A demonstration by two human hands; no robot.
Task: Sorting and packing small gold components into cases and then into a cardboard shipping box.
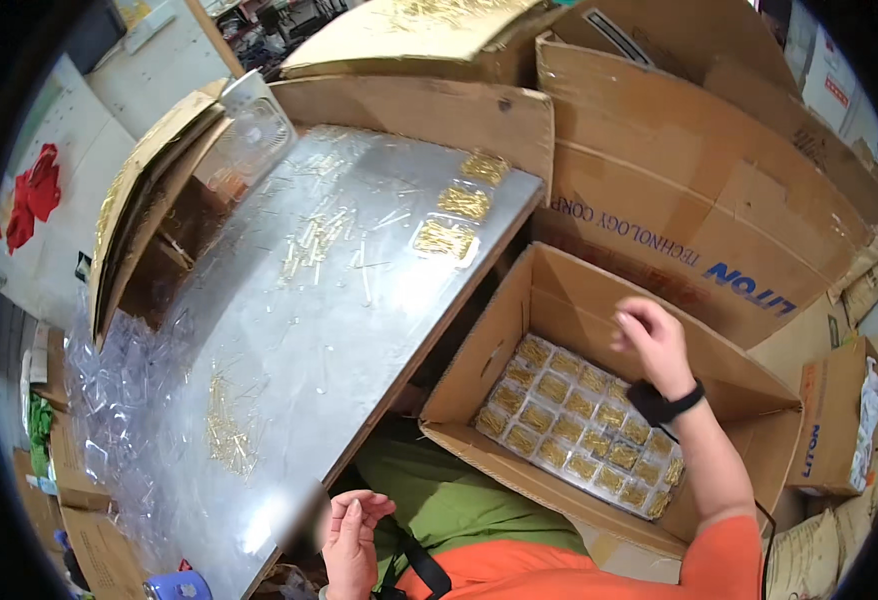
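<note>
My right hand [652, 343] hovers above the open cardboard carton [469, 385], its fingers loosely curled and slightly apart, with nothing visible in them. Below it, rows of small clear plastic boxes [542, 417] filled with gold-coloured pins lie in the carton. My left hand [353, 535] is beside the near edge of the grey metal table [359, 340], palm partly turned up and fingers loosely bent. No object shows in it. Three clear boxes of gold pins [446, 240] stand in a row at the table's far right edge.
Loose pins [319, 240] lie scattered on the table, with another pile [227, 430] nearer. Many empty clear plastic boxes [124, 400] heap along the left side. A large carton [679, 190] stands behind the open one; another carton [827, 420] is at right. A blue object [177, 586] sits at the near corner.
</note>
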